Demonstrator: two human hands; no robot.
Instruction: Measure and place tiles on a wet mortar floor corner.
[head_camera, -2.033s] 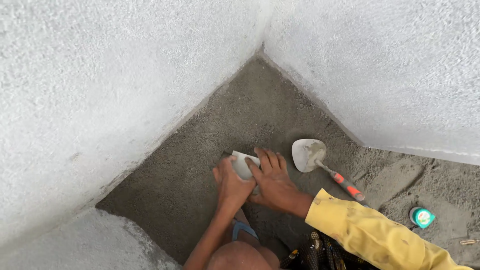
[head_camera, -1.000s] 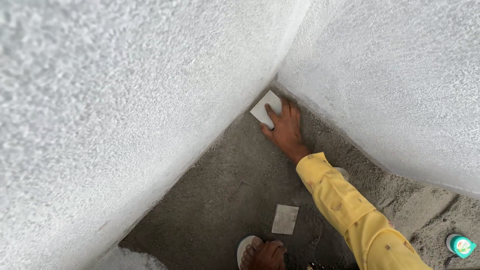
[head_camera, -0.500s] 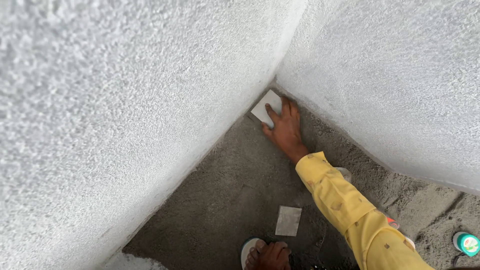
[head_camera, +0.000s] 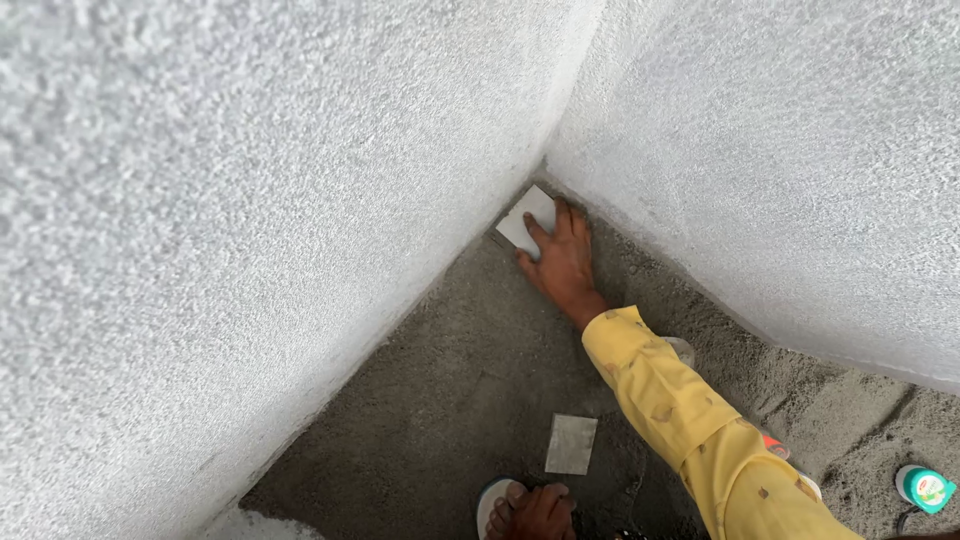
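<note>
Right hand (head_camera: 563, 262) flat, fingers spread, pressing one small white tile (head_camera: 527, 221) into the grey mortar bed (head_camera: 440, 380) at the corner where two white walls (head_camera: 250, 200) meet, as if to seat it; second tile (head_camera: 571, 444) lying loose near one foot (head_camera: 535, 510); left hand unseen.

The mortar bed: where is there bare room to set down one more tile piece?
Bare mortar bed lies between the left wall, the corner tile piece under the right hand, and the loose tile piece. It is crowded behind the yellow sleeve.
</note>
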